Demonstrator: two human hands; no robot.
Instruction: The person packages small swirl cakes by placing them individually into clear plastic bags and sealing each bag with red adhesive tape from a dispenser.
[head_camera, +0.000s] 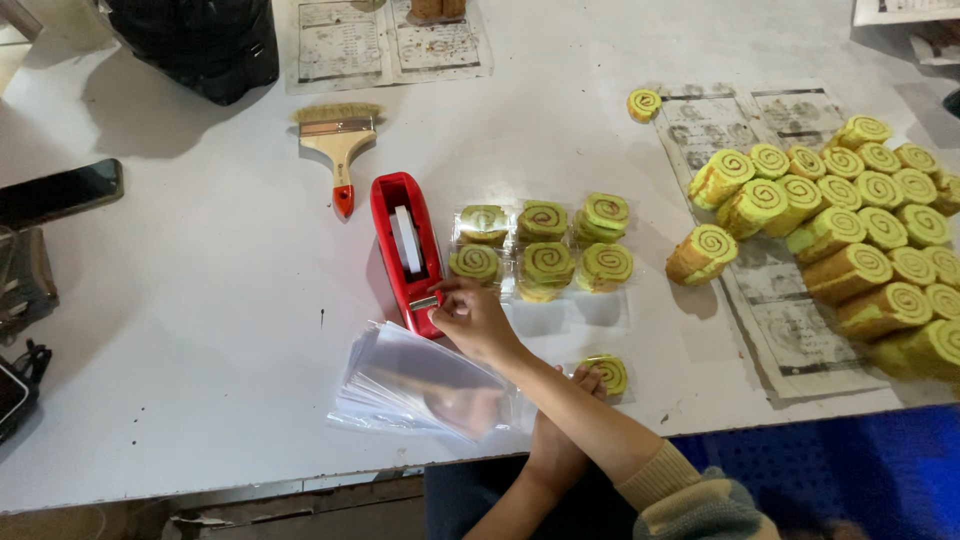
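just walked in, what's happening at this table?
A person is packing swirl cake slices. The right hand reaches across to the cutter end of the red tape dispenser, fingertips at the tape. The left hand holds down a bagged slice near the table edge. Six wrapped slices sit beside the dispenser, a stack of clear bags lies in front of it, and a big pile of unwrapped slices waits on newspaper to the right. A paintbrush lies unused on the table.
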